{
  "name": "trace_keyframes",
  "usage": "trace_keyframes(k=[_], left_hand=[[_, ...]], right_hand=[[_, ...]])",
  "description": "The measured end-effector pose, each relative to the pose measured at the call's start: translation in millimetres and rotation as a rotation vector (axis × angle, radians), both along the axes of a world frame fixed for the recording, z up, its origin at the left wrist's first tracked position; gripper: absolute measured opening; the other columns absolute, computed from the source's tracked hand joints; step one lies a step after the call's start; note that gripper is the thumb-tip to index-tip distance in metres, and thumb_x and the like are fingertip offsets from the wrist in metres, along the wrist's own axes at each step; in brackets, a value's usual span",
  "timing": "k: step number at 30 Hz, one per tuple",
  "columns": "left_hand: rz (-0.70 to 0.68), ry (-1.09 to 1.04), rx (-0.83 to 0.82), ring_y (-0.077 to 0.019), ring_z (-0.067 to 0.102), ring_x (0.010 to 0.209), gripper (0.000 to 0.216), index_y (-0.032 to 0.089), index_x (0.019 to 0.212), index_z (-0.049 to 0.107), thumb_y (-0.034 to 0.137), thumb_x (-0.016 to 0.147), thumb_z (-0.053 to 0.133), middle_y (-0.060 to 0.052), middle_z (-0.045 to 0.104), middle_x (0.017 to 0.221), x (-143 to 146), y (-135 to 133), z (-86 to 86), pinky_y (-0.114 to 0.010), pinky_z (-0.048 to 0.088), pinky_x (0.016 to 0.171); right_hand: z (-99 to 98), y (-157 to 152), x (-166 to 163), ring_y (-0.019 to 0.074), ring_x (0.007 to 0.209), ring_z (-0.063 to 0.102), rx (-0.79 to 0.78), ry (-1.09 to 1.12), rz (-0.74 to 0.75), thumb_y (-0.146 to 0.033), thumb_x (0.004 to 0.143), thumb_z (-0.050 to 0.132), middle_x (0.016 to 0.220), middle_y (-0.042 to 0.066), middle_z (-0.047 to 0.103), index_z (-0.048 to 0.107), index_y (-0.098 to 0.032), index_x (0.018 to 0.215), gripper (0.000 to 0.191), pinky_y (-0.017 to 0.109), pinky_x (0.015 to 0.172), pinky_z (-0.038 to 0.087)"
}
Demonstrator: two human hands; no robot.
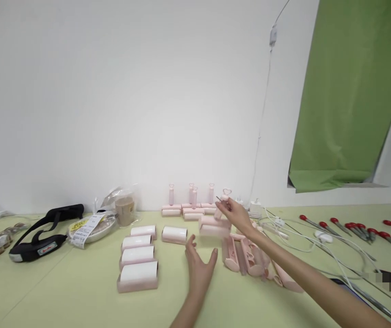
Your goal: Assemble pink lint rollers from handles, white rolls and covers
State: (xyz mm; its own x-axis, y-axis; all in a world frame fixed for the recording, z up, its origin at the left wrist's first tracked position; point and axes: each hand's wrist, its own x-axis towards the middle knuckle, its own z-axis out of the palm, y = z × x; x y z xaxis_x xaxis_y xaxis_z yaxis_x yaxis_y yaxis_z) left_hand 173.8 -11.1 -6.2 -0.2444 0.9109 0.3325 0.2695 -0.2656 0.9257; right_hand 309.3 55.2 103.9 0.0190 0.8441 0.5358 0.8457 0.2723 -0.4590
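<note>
My right hand is closed around the upper handle of a pink lint roller, just below its heart-shaped loop. That roller is held upright over the table, its wide head at the bottom. To its left, my left hand is open, thumb and fingers apart, with nothing in it. Near those fingers lies a white roll in a pink cover. Several similar white rolls form a column farther left. Beneath my right forearm is a pile of pink roller parts, partly hidden by the arm.
Several upright pink lint rollers stand by the wall. At left are a black strap, a wrapped package and a bagged cup. White cables and several red-handled tools lie on the right of the table.
</note>
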Motion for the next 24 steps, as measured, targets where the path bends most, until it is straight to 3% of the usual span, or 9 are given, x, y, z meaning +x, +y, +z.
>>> trace_keyframes(k=[3,5,7,12,16,18,21,24], left_hand=[[-0.192,-0.01,-0.068,-0.0233,0.033,0.113,0.075,0.016,0.121,0.022,0.03,0.06,0.063,-0.013,0.033,0.123,-30,-20,0.1,-0.033,0.027,0.094],[-0.358,0.022,-0.14,-0.0226,0.038,0.109,0.073,0.017,0.119,0.028,0.025,0.056,0.066,-0.011,0.041,0.116,-46,-31,-5.3,-0.031,0.029,0.092],[-0.42,0.07,-0.159,-0.0223,0.042,0.105,0.071,0.017,0.114,0.034,0.022,0.052,0.069,-0.009,0.046,0.109,-56,-36,-11.9,-0.031,0.031,0.09],[-0.346,0.101,-0.186,-0.0236,0.041,0.105,0.081,0.016,0.119,0.03,0.022,0.049,0.069,-0.01,0.047,0.11,-59,-30,-17.4,-0.034,0.03,0.092],[-0.14,0.159,-0.042,-0.0245,0.031,0.115,0.089,0.016,0.126,0.02,0.029,0.051,0.066,-0.012,0.031,0.126,-64,-34,3.1,-0.035,0.023,0.097],[-0.141,0.016,0.015,-0.0234,0.041,0.106,0.07,0.017,0.124,0.026,0.043,0.065,0.052,-0.012,0.038,0.123,-66,-41,20.5,-0.036,0.03,0.092],[-0.405,-0.356,-0.215,-0.0239,0.056,0.085,0.063,0.016,0.113,0.043,0.062,0.073,0.027,-0.012,0.058,0.097,-64,-53,41.0,-0.037,0.042,0.074],[-0.563,-0.573,-0.465,-0.0221,0.06,0.071,0.058,0.014,0.099,0.05,0.063,0.068,0.042,-0.009,0.062,0.076,-60,-61,44.5,-0.034,0.046,0.065]], right_hand=[[-18.8,-46,-7,0.0124,0.052,0.047,0.002,0.036,0.151,-0.056,0.077,0.035,0.055,-0.003,0.049,0.046,-0.019,0.065,0.04,0.021,0.046,0.028],[-35.2,-68,-13,0.0119,0.049,0.045,-0.016,0.057,0.243,-0.054,0.077,0.038,0.053,-0.003,0.048,0.043,-0.019,0.061,0.039,0.02,0.045,0.027],[-45.5,-81,-19,0.0119,0.048,0.045,-0.004,0.067,0.281,-0.052,0.076,0.041,0.051,-0.003,0.046,0.04,-0.019,0.057,0.038,0.021,0.045,0.027],[-30.9,-90,-23,0.0128,0.049,0.044,0.134,0.351,0.221,-0.053,0.075,0.042,0.051,-0.003,0.045,0.043,-0.02,0.061,0.036,0.023,0.047,0.032],[-16.6,-98,-5,0.0154,0.055,0.05,0.184,0.631,0.296,-0.055,0.075,0.041,0.061,0.002,0.054,0.051,-0.018,0.076,0.039,0.025,0.051,0.039],[-21.1,-104,6,0.0146,0.051,0.049,0.162,0.621,0.428,-0.057,0.073,0.041,0.067,0.005,0.058,0.053,-0.017,0.084,0.043,0.025,0.047,0.039],[-36.5,-112,17,0.0136,0.049,0.048,0.004,0.455,0.657,-0.054,0.073,0.042,0.074,0.005,0.061,0.056,-0.019,0.089,0.041,0.026,0.046,0.04],[-47.4,-114,27,0.0171,0.06,0.053,-0.177,0.141,0.704,-0.045,0.071,0.049,0.067,0.001,0.061,0.058,-0.024,0.085,0.027,0.028,0.056,0.042]])
